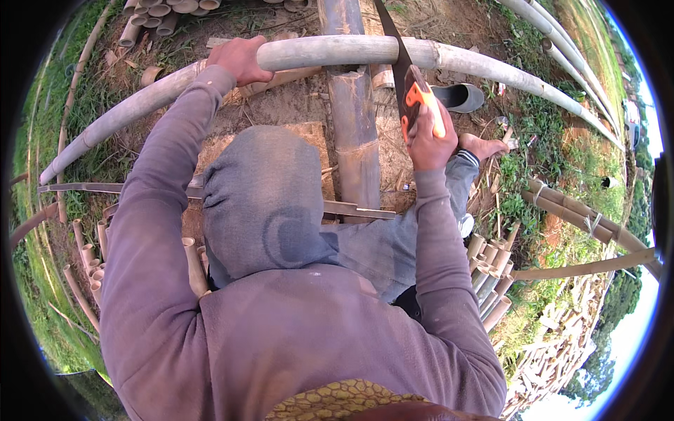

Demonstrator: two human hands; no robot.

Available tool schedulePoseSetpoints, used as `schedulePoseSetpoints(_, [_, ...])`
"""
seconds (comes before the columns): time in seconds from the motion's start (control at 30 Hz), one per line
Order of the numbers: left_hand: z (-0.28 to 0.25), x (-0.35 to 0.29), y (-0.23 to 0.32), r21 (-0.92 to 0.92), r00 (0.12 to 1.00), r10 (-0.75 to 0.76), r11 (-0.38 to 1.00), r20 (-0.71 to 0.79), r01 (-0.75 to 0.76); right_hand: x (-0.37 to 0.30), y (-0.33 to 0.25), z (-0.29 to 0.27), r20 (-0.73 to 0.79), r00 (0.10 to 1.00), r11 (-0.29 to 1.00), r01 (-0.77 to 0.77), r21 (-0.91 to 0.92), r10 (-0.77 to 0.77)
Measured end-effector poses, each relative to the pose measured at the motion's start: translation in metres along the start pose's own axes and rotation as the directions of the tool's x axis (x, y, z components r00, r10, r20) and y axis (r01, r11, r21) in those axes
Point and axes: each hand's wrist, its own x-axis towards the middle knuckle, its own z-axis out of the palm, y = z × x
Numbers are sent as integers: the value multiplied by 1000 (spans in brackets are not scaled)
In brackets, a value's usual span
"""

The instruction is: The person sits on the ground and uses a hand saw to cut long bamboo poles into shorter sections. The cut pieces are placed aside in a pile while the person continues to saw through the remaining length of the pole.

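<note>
A long pale bamboo pole (330, 52) lies crosswise in front of me, its ends curving toward the picture's rim. My left hand (239, 60) is wrapped over it, left of the thick brown bamboo log (354, 119) that runs beneath. In my right hand (430, 140) is the orange and dark handle of a handsaw (402, 67). Its dark blade crosses the pole just right of the log and points away from me. How deep the blade sits in the pole, I cannot tell.
Cut bamboo pieces lie stacked at the far left (165, 12), near left (91, 263) and near right (491, 270). A grey shoe (460, 97) rests beyond my bare foot (484, 146). A narrow strip (361, 210) crosses near my legs. More long poles (576, 59) lie at right.
</note>
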Motion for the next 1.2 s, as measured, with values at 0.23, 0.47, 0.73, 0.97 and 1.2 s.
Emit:
schedulePoseSetpoints(0.23, [-8, -4, -9, 18, 999, -36, 999, -13, 36, -27, -12, -11, 33, 999, 1000, -21, 8, 20])
schedulePoseSetpoints(0.47, [3, -4, -12, -26, 1000, -29, 999, -7, 28, -139, -26, -81, 62, 998, 1000, -22, -21, 23])
schedulePoseSetpoints(0.73, [-7, -5, -9, -40, 999, -18, 999, -38, 16, 28, -18, 22, 39, 999, 1000, 21, -6, -21])
schedulePoseSetpoints(0.97, [4, -6, -13, -29, 999, -35, 999, -17, 35, -162, -40, -97, 67, 997, 998, -20, -67, 25])
schedulePoseSetpoints(1.2, [-4, 2, 1, 0, 1000, -7, 1000, -18, 7, 43, -10, 25, 25, 998, 995, -59, 85, 57])
